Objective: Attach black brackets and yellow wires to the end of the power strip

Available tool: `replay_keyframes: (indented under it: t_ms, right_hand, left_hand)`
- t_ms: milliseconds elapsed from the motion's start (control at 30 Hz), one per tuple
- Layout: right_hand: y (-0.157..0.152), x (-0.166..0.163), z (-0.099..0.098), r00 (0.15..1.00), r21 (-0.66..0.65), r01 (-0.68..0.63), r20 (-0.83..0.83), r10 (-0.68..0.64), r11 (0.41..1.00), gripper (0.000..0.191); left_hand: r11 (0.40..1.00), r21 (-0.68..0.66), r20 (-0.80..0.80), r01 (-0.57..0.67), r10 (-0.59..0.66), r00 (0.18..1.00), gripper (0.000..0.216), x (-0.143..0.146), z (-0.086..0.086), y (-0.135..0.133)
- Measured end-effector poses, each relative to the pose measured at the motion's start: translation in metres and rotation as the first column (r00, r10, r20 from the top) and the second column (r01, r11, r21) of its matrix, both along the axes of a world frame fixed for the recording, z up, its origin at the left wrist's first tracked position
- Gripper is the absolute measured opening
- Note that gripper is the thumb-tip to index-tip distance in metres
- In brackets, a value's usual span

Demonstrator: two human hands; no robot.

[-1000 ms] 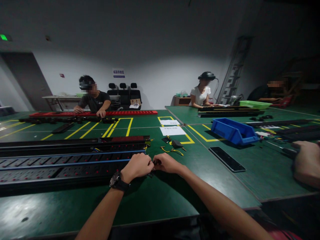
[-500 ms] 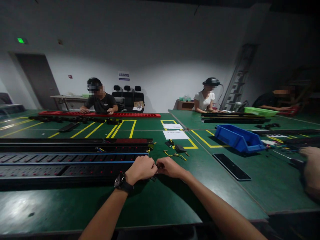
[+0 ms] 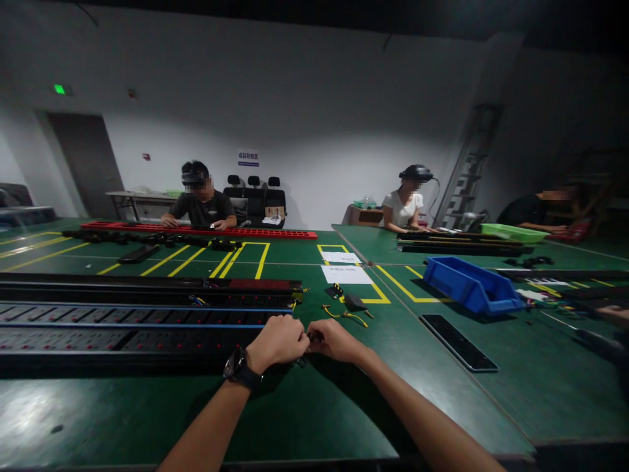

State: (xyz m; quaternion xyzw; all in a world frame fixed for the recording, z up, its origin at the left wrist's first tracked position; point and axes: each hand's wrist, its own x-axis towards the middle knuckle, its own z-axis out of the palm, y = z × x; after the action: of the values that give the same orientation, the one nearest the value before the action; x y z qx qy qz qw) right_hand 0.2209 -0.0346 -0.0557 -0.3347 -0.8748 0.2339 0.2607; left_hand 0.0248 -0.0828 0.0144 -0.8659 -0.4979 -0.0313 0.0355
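At the right end of a long black strip with slots and red dots (image 3: pixel 187 339), my left hand (image 3: pixel 278 341) is closed, its fingers curled down and partly hidden. Close against it, my right hand (image 3: pixel 335 339) is bent inward in a pinch. Between the fingertips is a small dark thing, too hidden to name. A bit of dark material pokes out below the hands. Just beyond them lie pliers with yellow handles (image 3: pixel 346 316) and a small black block (image 3: pixel 354 301). Another long black rail (image 3: pixel 147 288) lies behind the strip.
To the right are a phone (image 3: pixel 459 342) and a blue bin (image 3: pixel 472 285). White paper sheets (image 3: pixel 346 274) lie ahead. A red rail (image 3: pixel 275 234) runs along the far side, where co-workers sit. Another person's hand (image 3: pixel 616 314) is at the right edge, near a screwdriver-like tool.
The view has tilted up slightly, so the scene sits lower. My hands stay together at the strip's end. The other person's hand at the right has drawn back.
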Motion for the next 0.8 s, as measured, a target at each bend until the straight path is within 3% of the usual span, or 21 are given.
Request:
replay_keyframes:
  t_ms: [800]
  right_hand:
    - [0.0001, -0.0003, 0.0024, 1.000, 0.011, 0.007, 0.017, -0.007, 1.000, 0.011]
  left_hand:
    - [1.000, -0.013, -0.017, -0.011, 0.011, 1.000, 0.039, 0.0016, 0.0037, 0.0001]
